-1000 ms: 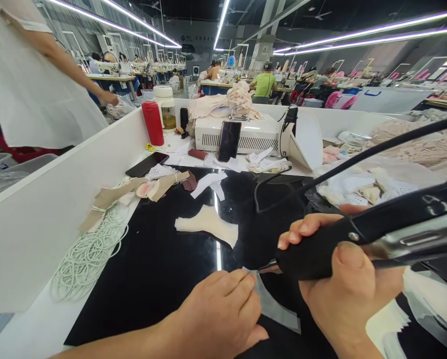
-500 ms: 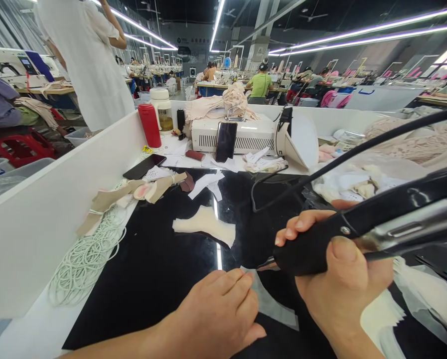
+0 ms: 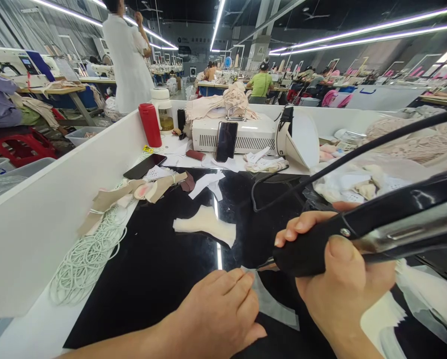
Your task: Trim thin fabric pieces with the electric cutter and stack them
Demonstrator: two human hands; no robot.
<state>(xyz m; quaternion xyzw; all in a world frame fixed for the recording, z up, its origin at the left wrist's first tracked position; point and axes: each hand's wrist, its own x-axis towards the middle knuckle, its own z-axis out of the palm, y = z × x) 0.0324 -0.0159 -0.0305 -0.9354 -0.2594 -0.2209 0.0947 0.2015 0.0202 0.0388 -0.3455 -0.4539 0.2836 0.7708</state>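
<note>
My right hand [image 3: 339, 284] is wrapped round the black handle of a corded hand tool [image 3: 372, 224], whose tip rests near a thin translucent fabric piece [image 3: 273, 304] on the glossy black work surface [image 3: 152, 269]. My left hand [image 3: 218, 314] lies on the near edge of that piece, fingers bent and pressing it flat. A cream fabric cut-out [image 3: 206, 225] lies further away on the black surface.
A white partition wall [image 3: 59, 199] runs along the left, with coiled white cord [image 3: 86, 254] at its foot. At the back stand a red bottle [image 3: 149, 124], a white box machine [image 3: 245, 132] with a phone [image 3: 226, 141] leaning on it, and fabric piles. A person in white stands beyond the partition.
The person in white has walked further away behind the partition. My hands and the tool have hardly moved.
</note>
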